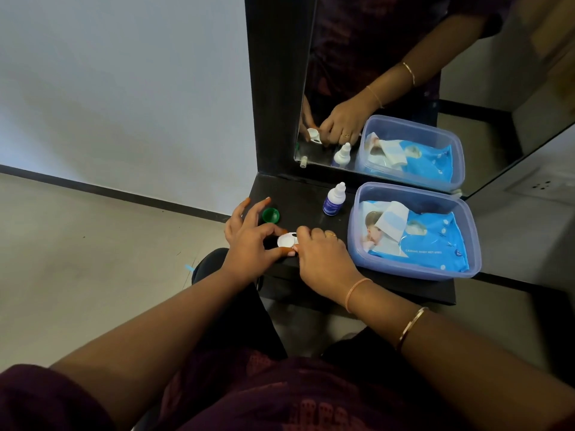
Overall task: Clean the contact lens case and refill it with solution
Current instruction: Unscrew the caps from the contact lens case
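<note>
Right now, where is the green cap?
In the head view, the green cap lies on the black shelf near its left edge, just beyond the left hand, left of the solution bottle and behind the contact lens case.

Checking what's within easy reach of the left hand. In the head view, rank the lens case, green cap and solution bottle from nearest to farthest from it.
1. lens case: in the grip of the left hand, touching it.
2. green cap: on the shelf, beside its raised fingers.
3. solution bottle: farther right, near the mirror.
</note>
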